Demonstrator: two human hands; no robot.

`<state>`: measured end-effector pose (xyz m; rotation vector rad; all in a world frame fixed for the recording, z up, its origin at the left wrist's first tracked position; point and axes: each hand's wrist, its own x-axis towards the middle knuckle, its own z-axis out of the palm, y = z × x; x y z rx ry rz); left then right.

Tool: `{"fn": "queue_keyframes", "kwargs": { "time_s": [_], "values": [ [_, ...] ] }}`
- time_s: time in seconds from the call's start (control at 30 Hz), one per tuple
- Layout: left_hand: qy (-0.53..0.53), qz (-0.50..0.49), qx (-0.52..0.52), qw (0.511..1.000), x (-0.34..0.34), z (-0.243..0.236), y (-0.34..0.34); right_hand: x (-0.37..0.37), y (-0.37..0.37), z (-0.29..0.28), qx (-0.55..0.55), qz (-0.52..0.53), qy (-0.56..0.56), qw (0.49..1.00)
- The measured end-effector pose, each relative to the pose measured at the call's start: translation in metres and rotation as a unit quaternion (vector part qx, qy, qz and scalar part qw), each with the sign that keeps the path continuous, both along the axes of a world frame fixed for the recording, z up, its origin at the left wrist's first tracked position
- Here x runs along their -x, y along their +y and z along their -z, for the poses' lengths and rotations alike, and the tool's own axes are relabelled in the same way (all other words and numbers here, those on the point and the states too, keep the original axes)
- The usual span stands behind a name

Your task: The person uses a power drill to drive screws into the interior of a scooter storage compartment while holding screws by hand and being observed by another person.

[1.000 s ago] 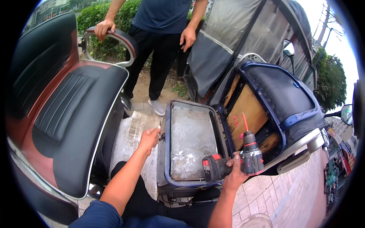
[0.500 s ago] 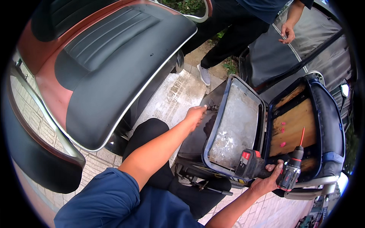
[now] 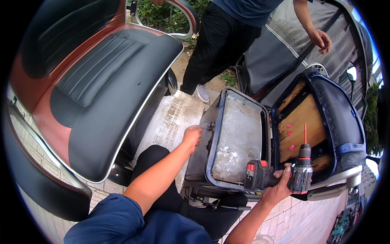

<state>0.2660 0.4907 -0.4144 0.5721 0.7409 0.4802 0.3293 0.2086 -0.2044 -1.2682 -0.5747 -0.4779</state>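
Note:
My left hand [image 3: 193, 136] is closed at the wire latch [image 3: 207, 125] on the side of a grey storage box, seemingly gripping its end. The box's dull metal top [image 3: 237, 136] sits inside a blue-grey rim. My right hand [image 3: 280, 185] grips a black and red cordless drill [image 3: 301, 174], held upright with a long red bit pointing up over the hinged-open seat. That seat's wooden underside [image 3: 304, 120] has dark stains and several pink spots.
A black and red-brown bench seat [image 3: 105, 81] fills the left. Another person [image 3: 223, 36] stands beyond the pale floor board [image 3: 166, 118], one hand [image 3: 321, 40] hanging. A grey covered vehicle [image 3: 276, 44] stands behind. Shrubs [image 3: 162, 16] and paving [image 3: 101, 197] also show.
My head view has tilted downward and shifted. My left hand has curled closed at the box's latch. The drill stays in my right hand. The other person's hand has left the armrest.

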Motion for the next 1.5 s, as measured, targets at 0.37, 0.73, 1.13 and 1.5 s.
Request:
{"fn": "queue_keyframes", "kwargs": {
  "time_s": [0.37, 0.73, 1.13, 1.5],
  "values": [
    [-0.075, -0.119, -0.116, 0.983, 0.009, -0.066, -0.001, -0.013, 0.022, -0.043, 0.046, -0.039, -0.058, 0.996],
    [-0.093, -0.009, -0.165, 0.982, -0.019, -0.162, 0.032, -0.033, 0.092, -0.012, -0.208, -0.213, 0.327, 0.897],
    [0.006, 0.180, -0.202, 0.963, -0.101, -0.143, 0.070, -0.110, 0.146, 0.110, -0.311, -0.275, 0.559, 0.718],
    [0.195, 0.318, -0.336, 0.865, -0.210, -0.138, 0.092, -0.105, 0.152, 0.083, -0.255, -0.231, 0.613, 0.711]
  ]
}}
